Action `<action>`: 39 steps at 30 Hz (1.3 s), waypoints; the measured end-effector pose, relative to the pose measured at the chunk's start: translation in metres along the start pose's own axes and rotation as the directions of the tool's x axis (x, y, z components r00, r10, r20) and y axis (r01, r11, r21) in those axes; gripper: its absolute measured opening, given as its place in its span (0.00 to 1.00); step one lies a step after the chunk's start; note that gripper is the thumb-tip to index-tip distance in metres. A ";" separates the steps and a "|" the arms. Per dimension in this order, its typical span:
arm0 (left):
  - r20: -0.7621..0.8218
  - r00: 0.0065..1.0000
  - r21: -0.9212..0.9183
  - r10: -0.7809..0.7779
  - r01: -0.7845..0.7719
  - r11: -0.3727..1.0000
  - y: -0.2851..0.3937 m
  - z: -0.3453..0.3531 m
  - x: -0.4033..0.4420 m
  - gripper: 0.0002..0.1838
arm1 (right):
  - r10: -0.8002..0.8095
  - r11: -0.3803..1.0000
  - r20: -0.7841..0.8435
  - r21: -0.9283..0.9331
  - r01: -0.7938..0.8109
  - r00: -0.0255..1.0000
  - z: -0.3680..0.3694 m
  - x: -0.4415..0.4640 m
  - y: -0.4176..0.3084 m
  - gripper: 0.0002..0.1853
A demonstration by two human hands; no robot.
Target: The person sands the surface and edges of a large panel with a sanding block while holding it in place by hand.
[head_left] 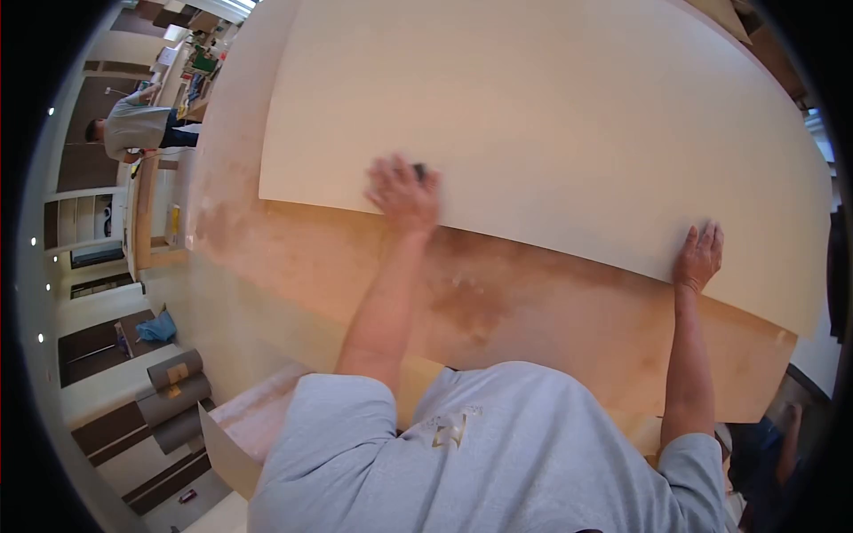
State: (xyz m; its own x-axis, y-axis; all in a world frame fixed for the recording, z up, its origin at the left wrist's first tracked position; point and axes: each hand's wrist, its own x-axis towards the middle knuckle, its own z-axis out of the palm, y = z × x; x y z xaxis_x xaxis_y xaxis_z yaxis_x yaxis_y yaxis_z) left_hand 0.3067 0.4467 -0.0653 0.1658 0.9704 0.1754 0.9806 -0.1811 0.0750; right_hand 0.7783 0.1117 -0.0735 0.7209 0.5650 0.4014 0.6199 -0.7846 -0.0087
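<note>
A large pale cream panel [533, 115] lies flat across a brownish, stained work surface [475, 298]. Near the panel's close edge, towards its left end, my left hand [406, 194] is pressed down and smeared by motion. A small dark block [419, 171] shows between its thumb and fingers; most of it is hidden under the palm. Further right, my right hand [699, 258] rests on the panel close to the same edge, fingers stretched out and holding nothing visible.
At the far left a person [138, 124] in a grey shirt stands by a cluttered workbench [191, 84]. Grey rolls [178, 391] and a blue bag [156, 327] are at the lower left. Part of another person [766, 457] shows at the lower right.
</note>
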 end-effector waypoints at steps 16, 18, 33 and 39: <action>-0.041 0.738 0.137 -0.674 0.672 0.727 -0.333 0.009 0.215 0.55 | -0.067 0.995 0.022 -0.073 0.069 0.997 -0.011 0.003 0.007 0.35; -0.122 0.795 0.155 -0.594 0.606 0.780 -0.317 0.026 0.211 0.53 | -0.068 0.996 0.012 -0.058 0.068 0.998 -0.014 0.006 -0.002 0.36; -0.027 0.839 -0.085 0.544 -0.544 0.835 0.168 -0.013 -0.108 0.53 | 0.052 0.998 -0.044 0.039 -0.050 0.998 -0.018 -0.001 -0.041 0.39; 0.064 0.873 -0.059 0.483 -0.480 0.875 0.189 -0.005 -0.126 0.55 | -0.165 0.959 0.139 0.255 0.126 0.976 -0.037 0.014 0.002 0.33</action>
State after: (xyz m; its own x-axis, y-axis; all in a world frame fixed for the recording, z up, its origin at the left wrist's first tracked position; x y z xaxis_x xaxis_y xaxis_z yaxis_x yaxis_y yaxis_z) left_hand 0.4702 0.2891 -0.0687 0.6255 0.7700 0.1261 0.7725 -0.6339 0.0388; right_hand 0.7782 0.1092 -0.0341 0.6447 0.7168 0.2657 0.7640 -0.6162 -0.1912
